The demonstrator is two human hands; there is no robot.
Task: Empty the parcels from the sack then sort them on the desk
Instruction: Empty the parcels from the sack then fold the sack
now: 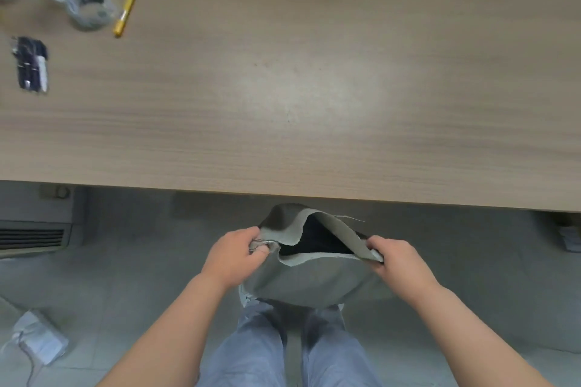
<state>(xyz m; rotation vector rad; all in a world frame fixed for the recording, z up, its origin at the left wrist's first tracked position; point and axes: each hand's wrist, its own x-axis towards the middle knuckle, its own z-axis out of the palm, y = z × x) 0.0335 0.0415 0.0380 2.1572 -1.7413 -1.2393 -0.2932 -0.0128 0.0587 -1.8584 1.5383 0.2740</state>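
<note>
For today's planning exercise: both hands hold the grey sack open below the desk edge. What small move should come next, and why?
Probably lift the sack above the desk edge, ready to tip. The left hand and right hand grip its open mouth, it hangs below the desktop, and no parcels show on the wood.

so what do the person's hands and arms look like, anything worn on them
Both are bare: the left hand and right hand show no gloves, rings or watch, and no sleeve reaches into view on either arm. The only clothing seen is the faded blue jeans below.
</note>
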